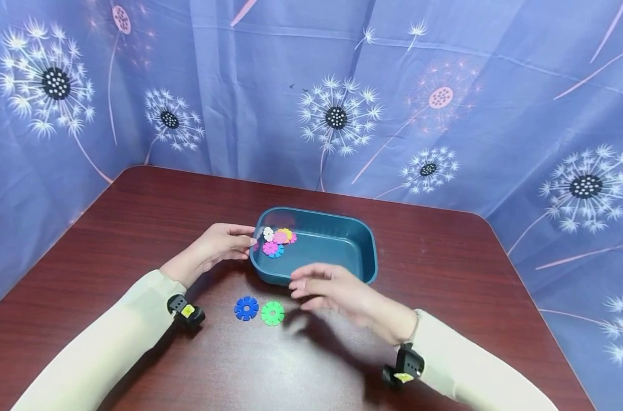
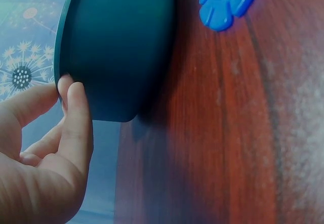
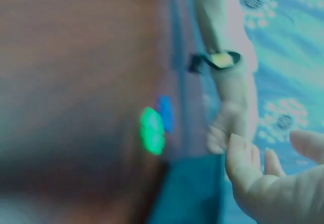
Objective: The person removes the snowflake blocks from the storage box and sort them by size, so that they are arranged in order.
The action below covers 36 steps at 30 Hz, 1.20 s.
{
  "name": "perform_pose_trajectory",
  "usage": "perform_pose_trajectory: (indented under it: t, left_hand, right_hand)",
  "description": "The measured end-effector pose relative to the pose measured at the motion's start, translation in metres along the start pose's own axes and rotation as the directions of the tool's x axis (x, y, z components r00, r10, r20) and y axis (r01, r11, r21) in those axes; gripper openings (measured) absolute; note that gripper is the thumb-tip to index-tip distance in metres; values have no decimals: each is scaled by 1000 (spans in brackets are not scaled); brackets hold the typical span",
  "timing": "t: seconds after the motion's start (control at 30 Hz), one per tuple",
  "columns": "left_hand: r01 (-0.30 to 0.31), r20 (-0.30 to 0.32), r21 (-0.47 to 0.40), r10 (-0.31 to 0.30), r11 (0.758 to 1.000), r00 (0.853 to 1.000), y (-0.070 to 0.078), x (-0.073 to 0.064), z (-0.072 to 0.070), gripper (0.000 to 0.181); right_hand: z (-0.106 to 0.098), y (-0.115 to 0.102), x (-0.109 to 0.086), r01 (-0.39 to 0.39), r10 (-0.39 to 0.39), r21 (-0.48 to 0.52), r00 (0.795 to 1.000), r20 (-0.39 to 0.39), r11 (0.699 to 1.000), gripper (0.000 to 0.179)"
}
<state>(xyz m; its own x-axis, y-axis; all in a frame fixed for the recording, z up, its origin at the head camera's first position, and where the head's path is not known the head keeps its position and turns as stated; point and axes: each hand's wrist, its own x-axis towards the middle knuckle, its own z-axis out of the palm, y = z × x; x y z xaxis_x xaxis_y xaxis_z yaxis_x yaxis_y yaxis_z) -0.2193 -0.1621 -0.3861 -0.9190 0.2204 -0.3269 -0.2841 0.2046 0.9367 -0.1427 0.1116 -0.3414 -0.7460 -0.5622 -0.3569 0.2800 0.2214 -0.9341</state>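
Note:
A teal plastic bin [image 1: 319, 251] stands on the table, with several small notched plastic discs [image 1: 271, 248] in its left end, in pink, white, yellow and blue. My left hand [image 1: 219, 246] pinches the bin's left rim between thumb and fingertips; the left wrist view shows this grip [image 2: 63, 148] up close. In front of the bin lie a dark blue notched disc [image 1: 246, 308] and a green one [image 1: 272, 313], side by side. My right hand [image 1: 337, 291] hovers by the bin's front wall, fingers loosely bent and holding nothing. In the right wrist view the green disc [image 3: 152, 131] is blurred.
The table top [image 1: 460, 274] is dark red-brown wood with rounded far corners. Behind it and along both sides hangs a blue cloth [image 1: 270, 85] with dandelion prints. Each wrist wears a small black camera on a band, such as the right wrist camera [image 1: 406, 365].

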Motion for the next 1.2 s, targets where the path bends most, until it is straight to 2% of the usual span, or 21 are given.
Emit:
perform_pose_trajectory:
  t: [0.13, 0.37, 0.6, 0.73, 0.83, 0.97, 1.07, 1.2]
  left_hand:
    - [-6, 3, 5, 6, 1000, 1000, -1, 0, 0, 54]
    - [-1, 3, 8, 1, 1000, 1000, 0, -1, 0, 54]
    - [-6, 12, 1, 6, 1000, 1000, 1, -1, 0, 53]
    - [-4, 10, 4, 4, 1000, 1000, 1, -1, 0, 54]
    - [-3, 11, 2, 3, 1000, 1000, 0, -1, 0, 54]
    - [-3, 12, 4, 3, 1000, 1000, 0, 0, -1, 54]
    - [0, 8, 5, 0, 1000, 1000, 0, 0, -1, 54]
    - [4, 1, 7, -4, 1000, 1000, 0, 0, -1, 54]
  right_hand:
    - [-18, -24, 9, 35, -36, -85, 999, -14, 996, 45]
    - [-41, -58, 32, 24, -30, -183, 999, -31, 983, 47]
    - [-56, -73, 56, -2, -9, -281, 999, -40, 960, 44]
    - [-65, -77, 67, -2, 0, -341, 1000, -5, 940, 45]
    - [-71, -79, 75, 24, -6, -431, 999, 43, 902, 47]
    - [-76, -81, 86, 73, -20, -578, 995, 99, 813, 52]
    - [-77, -81, 94, 106, -28, -649, 991, 128, 753, 54]
    - [-78, -79, 105, 118, -22, -692, 989, 146, 712, 55]
